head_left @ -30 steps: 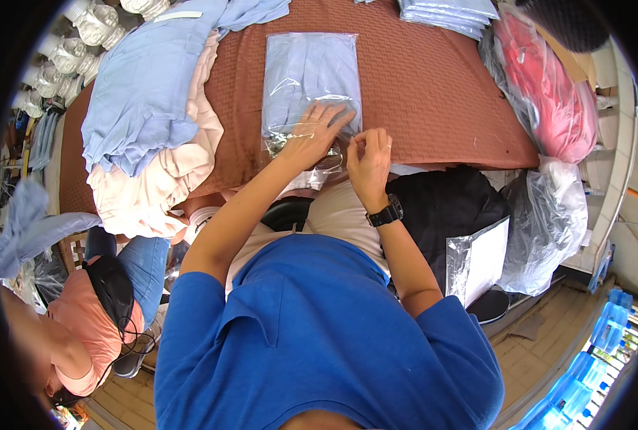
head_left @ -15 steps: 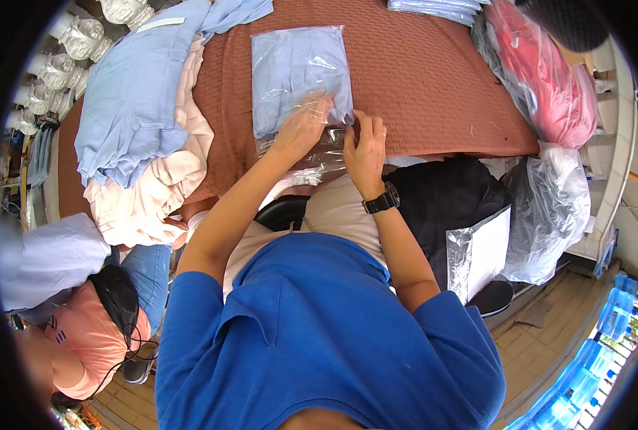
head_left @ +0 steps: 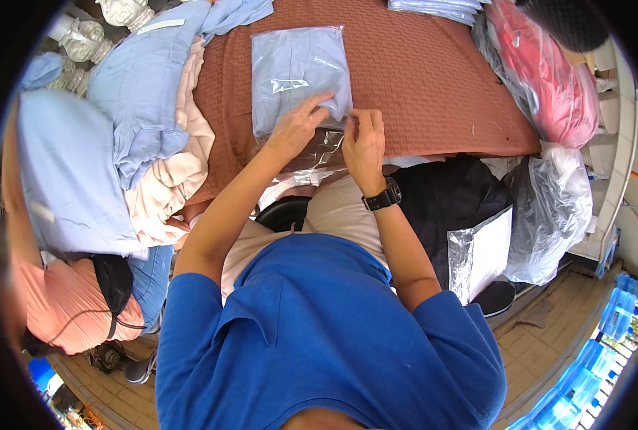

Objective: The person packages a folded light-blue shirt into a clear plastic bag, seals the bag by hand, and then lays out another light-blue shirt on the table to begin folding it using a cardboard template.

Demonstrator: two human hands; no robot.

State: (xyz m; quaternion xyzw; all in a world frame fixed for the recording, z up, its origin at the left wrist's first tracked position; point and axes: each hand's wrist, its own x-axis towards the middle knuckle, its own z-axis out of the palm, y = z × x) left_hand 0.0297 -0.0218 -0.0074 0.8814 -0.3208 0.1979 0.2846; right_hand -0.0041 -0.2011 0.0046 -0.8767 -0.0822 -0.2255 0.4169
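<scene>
A folded light blue garment lies in a clear plastic bag on the brown cloth-covered table. Over the bag's near part rests my left hand, index finger stretched out and the other fingers partly bent, gripping nothing. At the bag's near right corner my right hand, with a black watch on the wrist, pinches the plastic between thumb and fingers. The bag's loose transparent end hangs toward me over the table edge.
Light blue garments lie on pale pink cloth at the left. Beside them a co-worker in an orange top holds a light blue garment. Bagged red cloth, black fabric and a plastic sack are at right.
My left index finger has straightened over the bag; my right hand stays at its corner. At the left, the co-worker has brought a light blue garment up beside the pile.
</scene>
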